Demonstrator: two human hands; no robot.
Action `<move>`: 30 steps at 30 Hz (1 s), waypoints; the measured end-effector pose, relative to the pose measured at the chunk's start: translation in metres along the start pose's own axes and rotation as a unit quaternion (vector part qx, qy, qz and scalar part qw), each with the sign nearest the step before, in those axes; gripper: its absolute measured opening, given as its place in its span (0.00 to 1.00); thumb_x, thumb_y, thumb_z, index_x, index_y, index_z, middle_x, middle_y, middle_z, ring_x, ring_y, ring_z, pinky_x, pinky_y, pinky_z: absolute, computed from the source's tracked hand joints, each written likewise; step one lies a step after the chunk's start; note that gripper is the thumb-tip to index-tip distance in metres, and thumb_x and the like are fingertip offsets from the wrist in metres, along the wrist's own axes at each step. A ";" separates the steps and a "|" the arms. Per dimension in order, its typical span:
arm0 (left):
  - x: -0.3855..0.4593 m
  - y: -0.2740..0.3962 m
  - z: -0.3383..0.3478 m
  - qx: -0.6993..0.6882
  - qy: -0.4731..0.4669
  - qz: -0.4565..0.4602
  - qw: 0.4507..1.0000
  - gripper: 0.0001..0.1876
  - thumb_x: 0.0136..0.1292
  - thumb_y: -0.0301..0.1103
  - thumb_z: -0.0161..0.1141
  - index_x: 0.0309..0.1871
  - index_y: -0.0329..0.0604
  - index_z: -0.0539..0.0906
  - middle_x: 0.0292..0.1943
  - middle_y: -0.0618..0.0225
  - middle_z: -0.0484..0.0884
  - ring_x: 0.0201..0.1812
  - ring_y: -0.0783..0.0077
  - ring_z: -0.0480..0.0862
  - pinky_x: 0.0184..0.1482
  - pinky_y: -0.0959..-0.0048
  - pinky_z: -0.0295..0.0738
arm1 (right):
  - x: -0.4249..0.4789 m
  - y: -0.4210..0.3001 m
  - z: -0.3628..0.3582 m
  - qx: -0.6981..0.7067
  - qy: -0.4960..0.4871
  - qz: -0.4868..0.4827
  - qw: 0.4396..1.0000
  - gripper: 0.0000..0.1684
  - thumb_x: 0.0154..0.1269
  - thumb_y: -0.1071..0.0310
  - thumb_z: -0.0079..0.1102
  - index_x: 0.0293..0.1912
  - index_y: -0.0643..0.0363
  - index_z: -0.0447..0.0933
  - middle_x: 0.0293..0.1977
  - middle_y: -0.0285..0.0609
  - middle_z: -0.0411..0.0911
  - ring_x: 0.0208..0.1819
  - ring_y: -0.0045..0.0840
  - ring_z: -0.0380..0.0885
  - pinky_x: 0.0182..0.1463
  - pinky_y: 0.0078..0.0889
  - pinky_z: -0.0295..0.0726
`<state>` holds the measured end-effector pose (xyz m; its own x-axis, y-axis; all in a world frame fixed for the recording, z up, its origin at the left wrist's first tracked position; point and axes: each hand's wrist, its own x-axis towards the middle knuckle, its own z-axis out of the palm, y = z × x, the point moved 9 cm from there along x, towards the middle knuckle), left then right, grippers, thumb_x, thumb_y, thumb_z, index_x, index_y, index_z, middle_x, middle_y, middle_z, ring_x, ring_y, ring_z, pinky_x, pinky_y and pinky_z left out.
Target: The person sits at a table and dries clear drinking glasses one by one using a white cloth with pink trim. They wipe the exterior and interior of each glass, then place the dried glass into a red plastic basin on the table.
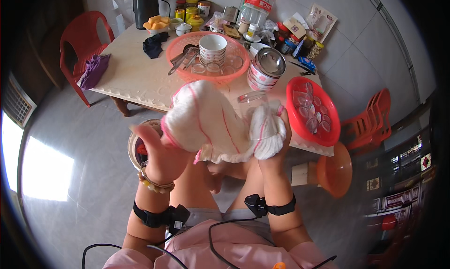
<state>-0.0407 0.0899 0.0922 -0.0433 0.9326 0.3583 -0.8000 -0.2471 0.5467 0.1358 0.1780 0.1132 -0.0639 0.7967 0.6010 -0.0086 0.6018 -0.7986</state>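
Observation:
A white cloth with pink stripes and pink edging [211, 121] stretches between my two hands above my lap. My left hand [161, 153] holds the cloth's left part, its thumb raised apart. On the other side my right hand [277, 149] grips a bunched part of the cloth together with a clear glass cup [254, 102]; the cloth covers most of those fingers. The cup's rim points up and away, somewhat blurred. Beyond it, a stack of bowls with a metal bowl on top [269, 63] stands on the table.
On the table [130, 72] are a pink plastic basket [177, 67] with bowls, glass cups and ladles, and a red basin [293, 114] with small clear glassware. Jars and packets line the wall. Red chairs [82, 44] and an orange basin [335, 170] stand around; a bucket [133, 146] is by my left hand.

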 end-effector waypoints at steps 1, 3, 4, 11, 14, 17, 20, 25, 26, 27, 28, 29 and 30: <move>0.003 -0.002 0.011 0.167 -0.005 -0.006 0.986 0.59 0.48 0.82 0.35 0.72 0.40 0.54 0.69 0.58 0.60 0.70 0.59 0.58 0.70 0.59 0.52 | -0.010 -0.023 0.012 -0.244 -0.031 -0.154 0.957 0.14 0.65 0.62 0.55 0.46 0.62 0.73 0.37 0.42 0.77 0.35 0.29 0.79 0.40 0.30 0.79; 0.012 -0.006 0.038 0.458 -0.047 0.025 0.887 0.53 0.51 0.73 0.49 0.69 0.36 0.58 0.68 0.51 0.61 0.70 0.55 0.59 0.67 0.58 0.56 | -0.018 -0.007 0.015 -0.109 -0.049 -0.033 0.992 0.17 0.58 0.66 0.64 0.42 0.65 0.71 0.32 0.44 0.76 0.32 0.23 0.77 0.34 0.24 0.75; 0.016 -0.005 0.054 0.576 -0.070 0.072 0.811 0.49 0.53 0.68 0.54 0.67 0.35 0.61 0.67 0.48 0.62 0.69 0.53 0.60 0.66 0.57 0.58 | -0.020 -0.021 0.018 -0.096 -0.053 -0.048 0.993 0.15 0.59 0.67 0.63 0.40 0.65 0.71 0.31 0.43 0.76 0.32 0.22 0.76 0.34 0.23 0.75; 0.048 -0.018 0.044 0.473 -0.096 0.060 0.874 0.25 0.70 0.51 0.49 0.52 0.34 0.77 0.47 0.53 0.77 0.49 0.57 0.77 0.53 0.65 0.71 | -0.028 0.012 0.009 0.066 -0.089 0.068 0.992 0.07 0.61 0.72 0.59 0.36 0.62 0.70 0.29 0.38 0.76 0.29 0.21 0.74 0.34 0.21 0.73; 0.047 -0.042 0.011 0.228 0.013 -0.099 0.969 0.30 0.73 0.55 0.39 0.59 0.36 0.73 0.49 0.62 0.77 0.49 0.66 0.76 0.53 0.69 0.70 | -0.044 0.021 0.030 0.419 -0.129 0.251 0.863 0.12 0.69 0.69 0.46 0.50 0.62 0.69 0.45 0.43 0.76 0.42 0.25 0.77 0.47 0.27 0.77; 0.039 -0.056 0.006 0.134 0.056 -0.129 0.981 0.32 0.73 0.57 0.35 0.65 0.36 0.66 0.55 0.63 0.75 0.53 0.69 0.74 0.57 0.70 0.68 | -0.042 0.023 0.026 0.330 -0.146 0.209 0.909 0.18 0.70 0.68 0.45 0.56 0.63 0.68 0.49 0.45 0.76 0.47 0.28 0.78 0.51 0.30 0.79; 0.033 -0.071 0.008 0.006 0.024 -0.141 0.990 0.30 0.74 0.51 0.37 0.69 0.37 0.60 0.60 0.60 0.71 0.59 0.70 0.71 0.63 0.70 0.63 | -0.038 0.017 0.017 0.171 -0.108 0.161 0.966 0.12 0.73 0.65 0.42 0.48 0.61 0.70 0.39 0.39 0.76 0.39 0.20 0.76 0.45 0.24 0.77; 0.013 -0.039 0.011 0.458 -0.028 0.018 0.889 0.20 0.71 0.40 0.50 0.60 0.36 0.71 0.57 0.54 0.73 0.56 0.57 0.74 0.59 0.65 0.67 | -0.030 0.008 0.007 -0.002 -0.095 0.090 0.991 0.10 0.65 0.66 0.53 0.41 0.63 0.71 0.31 0.40 0.77 0.31 0.20 0.77 0.37 0.22 0.76; 0.014 -0.033 0.020 0.555 -0.063 0.073 0.826 0.19 0.69 0.40 0.52 0.57 0.36 0.73 0.55 0.53 0.74 0.55 0.55 0.75 0.58 0.65 0.68 | -0.029 -0.004 0.007 -0.090 -0.104 0.024 0.990 0.14 0.59 0.66 0.61 0.40 0.64 0.71 0.29 0.42 0.77 0.30 0.22 0.77 0.35 0.23 0.76; 0.015 -0.027 0.033 0.644 -0.095 0.129 0.748 0.18 0.68 0.39 0.55 0.54 0.36 0.76 0.53 0.52 0.75 0.54 0.53 0.75 0.56 0.65 0.69 | -0.028 -0.018 0.007 -0.172 -0.102 -0.043 0.979 0.20 0.52 0.67 0.69 0.40 0.65 0.70 0.28 0.44 0.78 0.28 0.23 0.78 0.32 0.24 0.76; 0.019 -0.023 0.041 0.625 -0.091 0.141 0.762 0.14 0.65 0.37 0.57 0.47 0.36 0.79 0.49 0.50 0.76 0.49 0.50 0.76 0.52 0.65 0.72 | -0.032 -0.019 0.007 -0.163 -0.116 -0.031 0.979 0.22 0.54 0.65 0.68 0.43 0.66 0.70 0.32 0.45 0.78 0.32 0.27 0.79 0.37 0.26 0.76; 0.026 -0.023 0.042 0.620 -0.117 0.134 0.764 0.14 0.66 0.37 0.57 0.48 0.36 0.78 0.48 0.53 0.77 0.48 0.53 0.77 0.51 0.66 0.72 | -0.034 -0.021 0.009 -0.163 -0.130 -0.023 0.978 0.23 0.55 0.64 0.67 0.44 0.66 0.70 0.34 0.45 0.79 0.34 0.29 0.79 0.39 0.27 0.76; 0.034 -0.020 0.043 0.617 -0.141 0.128 0.764 0.15 0.66 0.36 0.56 0.50 0.35 0.77 0.47 0.55 0.78 0.46 0.56 0.78 0.50 0.67 0.72 | -0.036 -0.024 0.011 -0.160 -0.146 -0.015 0.976 0.24 0.55 0.63 0.67 0.46 0.66 0.69 0.35 0.46 0.79 0.36 0.31 0.79 0.41 0.27 0.76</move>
<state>-0.0006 0.1150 0.1254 0.1655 0.7619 0.6262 0.3938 -0.6332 0.6663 0.1274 0.1344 0.1107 -0.3502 0.7569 0.5518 0.2938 0.6481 -0.7026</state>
